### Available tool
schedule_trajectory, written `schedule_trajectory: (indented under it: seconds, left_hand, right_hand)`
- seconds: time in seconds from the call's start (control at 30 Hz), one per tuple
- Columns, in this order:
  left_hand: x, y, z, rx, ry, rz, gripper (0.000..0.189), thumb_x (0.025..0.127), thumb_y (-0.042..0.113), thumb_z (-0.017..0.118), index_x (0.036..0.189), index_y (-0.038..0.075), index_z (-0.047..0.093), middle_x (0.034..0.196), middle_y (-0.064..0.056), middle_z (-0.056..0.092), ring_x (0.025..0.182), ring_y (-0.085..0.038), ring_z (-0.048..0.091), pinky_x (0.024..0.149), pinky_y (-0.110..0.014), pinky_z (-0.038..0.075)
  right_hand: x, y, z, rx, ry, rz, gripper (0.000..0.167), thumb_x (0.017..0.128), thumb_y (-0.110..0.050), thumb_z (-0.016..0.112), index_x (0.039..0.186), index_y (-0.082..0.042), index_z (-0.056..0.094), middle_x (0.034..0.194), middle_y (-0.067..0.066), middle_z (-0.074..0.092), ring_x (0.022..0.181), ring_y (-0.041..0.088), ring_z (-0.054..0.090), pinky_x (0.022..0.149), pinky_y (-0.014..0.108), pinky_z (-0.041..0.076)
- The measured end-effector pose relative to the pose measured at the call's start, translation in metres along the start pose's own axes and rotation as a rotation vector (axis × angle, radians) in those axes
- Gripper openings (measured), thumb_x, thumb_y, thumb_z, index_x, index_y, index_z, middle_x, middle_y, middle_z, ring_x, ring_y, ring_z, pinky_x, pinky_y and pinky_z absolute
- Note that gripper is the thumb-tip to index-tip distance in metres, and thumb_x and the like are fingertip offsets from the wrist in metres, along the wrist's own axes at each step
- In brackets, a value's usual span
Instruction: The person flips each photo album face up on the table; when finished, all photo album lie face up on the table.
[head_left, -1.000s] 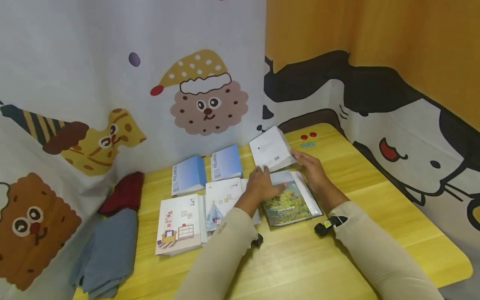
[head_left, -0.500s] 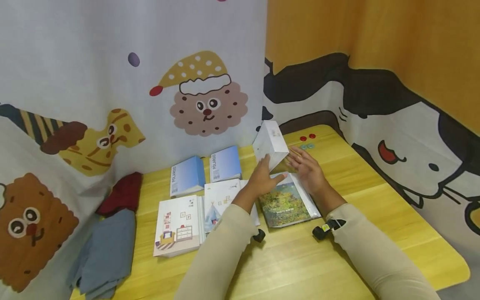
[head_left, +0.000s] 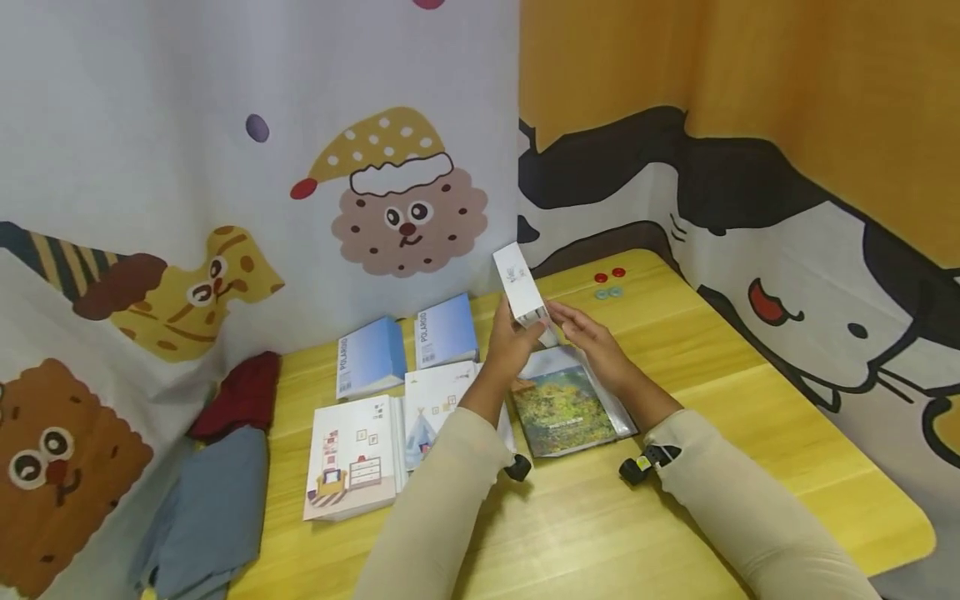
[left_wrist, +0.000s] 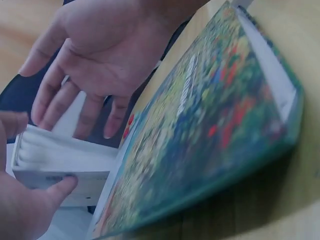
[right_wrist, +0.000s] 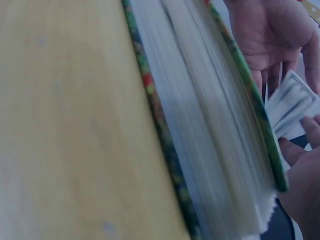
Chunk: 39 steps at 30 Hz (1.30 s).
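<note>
My left hand (head_left: pixel 507 348) grips a thick white photo album (head_left: pixel 517 282), tipped up so its narrow side faces me. The left wrist view shows that thumb pressed on the white cover and the page edges (left_wrist: pixel 55 155) above it. My right hand (head_left: pixel 603 350) is at the white album's right side, fingers nearly straight and palm turned towards it. Below both hands lies a photo album with a garden picture (head_left: pixel 564 410) on its cover, flat on the table. Its thick stack of pages (right_wrist: pixel 200 115) fills the middle of the right wrist view.
Two blue albums (head_left: pixel 367 358) lie at the back left. In front are white albums with room drawings (head_left: pixel 352 458). Red discs (head_left: pixel 609 275) and pale blue rings (head_left: pixel 608 293) sit at the back right. Grey cloth (head_left: pixel 213 500) and dark red cloth (head_left: pixel 243 392) hang at the table's left edge.
The white album has turned from showing its back cover to standing with its narrow side towards me. My left hand took hold of it; my right hand shifted slightly left.
</note>
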<state>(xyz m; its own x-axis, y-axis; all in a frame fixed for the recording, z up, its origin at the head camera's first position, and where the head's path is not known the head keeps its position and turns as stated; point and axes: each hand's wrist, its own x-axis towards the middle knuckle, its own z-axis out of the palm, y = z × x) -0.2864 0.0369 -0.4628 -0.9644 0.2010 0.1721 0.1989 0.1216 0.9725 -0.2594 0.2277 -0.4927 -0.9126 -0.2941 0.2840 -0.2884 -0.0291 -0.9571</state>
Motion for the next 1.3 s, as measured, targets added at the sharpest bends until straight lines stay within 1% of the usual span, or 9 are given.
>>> schedule_trajectory:
  seconds: [0.17, 0.23, 0.43, 0.5, 0.67, 0.8, 0.9, 1.1, 1.3]
  left_hand:
    - [0.001, 0.002, -0.011, 0.249, 0.168, -0.091, 0.087, 0.102, 0.032, 0.072, 0.171, 0.000, 0.030, 0.171, -0.027, 0.038, 0.159, -0.043, 0.041, 0.133, -0.054, 0.036]
    - [0.001, 0.000, -0.015, 0.283, 0.199, -0.086, 0.084, 0.100, 0.030, 0.074, 0.167, -0.004, 0.037, 0.165, -0.031, 0.043, 0.154, -0.045, 0.046, 0.132, -0.053, 0.037]
    - [0.002, -0.008, -0.020, 0.342, 0.204, -0.102, 0.077, 0.101, 0.027, 0.076, 0.163, -0.004, 0.044, 0.165, -0.029, 0.047, 0.156, -0.044, 0.046, 0.132, -0.050, 0.037]
    - [0.003, -0.010, -0.020, 0.362, 0.196, -0.113, 0.073, 0.102, 0.026, 0.076, 0.162, -0.004, 0.048, 0.163, -0.028, 0.052, 0.154, -0.043, 0.050, 0.131, -0.050, 0.040]
    - [0.004, -0.019, -0.020, 0.401, 0.086, -0.182, 0.065, 0.107, 0.026, 0.072, 0.164, 0.005, 0.048, 0.162, -0.020, 0.058, 0.151, -0.038, 0.055, 0.126, -0.050, 0.047]
    - [0.002, -0.023, -0.021, 0.439, -0.004, -0.229, 0.070, 0.109, 0.031, 0.069, 0.169, 0.010, 0.041, 0.171, -0.016, 0.047, 0.160, -0.037, 0.045, 0.131, -0.052, 0.039]
    - [-0.003, -0.020, -0.023, 0.454, -0.020, -0.194, 0.070, 0.108, 0.030, 0.070, 0.168, 0.007, 0.041, 0.173, -0.018, 0.042, 0.163, -0.038, 0.039, 0.134, -0.054, 0.033]
    - [-0.018, -0.002, -0.032, 0.456, -0.059, -0.066, 0.060, 0.109, 0.029, 0.069, 0.160, 0.004, 0.051, 0.176, -0.023, 0.034, 0.164, -0.044, 0.033, 0.135, -0.060, 0.030]
    - [-0.029, 0.008, -0.064, 0.457, -0.019, -0.016, 0.052, 0.107, 0.029, 0.070, 0.151, 0.003, 0.061, 0.174, -0.026, 0.035, 0.163, -0.048, 0.033, 0.134, -0.063, 0.029]
  right_hand:
    - [-0.001, 0.005, 0.002, -0.061, -0.004, 0.074, 0.053, 0.121, -0.032, 0.041, 0.166, -0.004, 0.045, 0.171, 0.017, 0.047, 0.164, 0.034, 0.037, 0.135, 0.032, 0.030]
    - [-0.001, 0.007, 0.003, -0.104, 0.003, 0.087, 0.053, 0.120, -0.033, 0.042, 0.164, -0.004, 0.048, 0.169, 0.015, 0.051, 0.163, 0.033, 0.039, 0.132, 0.026, 0.033]
    - [-0.002, 0.009, 0.001, -0.180, 0.024, 0.100, 0.051, 0.120, -0.035, 0.044, 0.159, -0.005, 0.056, 0.167, 0.015, 0.054, 0.165, 0.036, 0.037, 0.137, 0.054, 0.025]
    - [-0.002, 0.010, 0.000, -0.181, 0.033, 0.113, 0.051, 0.119, -0.036, 0.044, 0.158, -0.005, 0.057, 0.167, 0.016, 0.054, 0.165, 0.037, 0.036, 0.137, 0.059, 0.023]
    - [-0.002, 0.014, 0.001, -0.190, 0.056, 0.159, 0.051, 0.119, -0.036, 0.048, 0.158, -0.004, 0.057, 0.169, 0.017, 0.051, 0.166, 0.039, 0.033, 0.136, 0.061, 0.024]
    - [-0.002, 0.016, 0.002, -0.217, 0.034, 0.164, 0.051, 0.118, -0.031, 0.049, 0.160, -0.001, 0.053, 0.172, 0.019, 0.046, 0.166, 0.041, 0.030, 0.135, 0.064, 0.024]
    - [-0.001, 0.015, 0.003, -0.224, 0.015, 0.169, 0.051, 0.118, -0.030, 0.050, 0.160, 0.000, 0.053, 0.172, 0.019, 0.045, 0.166, 0.042, 0.031, 0.135, 0.064, 0.025]
    - [-0.001, 0.011, 0.004, -0.243, 0.005, 0.176, 0.051, 0.117, -0.031, 0.053, 0.158, 0.000, 0.055, 0.171, 0.018, 0.046, 0.164, 0.044, 0.034, 0.133, 0.065, 0.028]
    - [-0.002, -0.001, 0.011, -0.227, -0.027, 0.192, 0.054, 0.116, -0.034, 0.057, 0.160, -0.004, 0.054, 0.174, 0.012, 0.044, 0.164, 0.041, 0.037, 0.131, 0.064, 0.033]
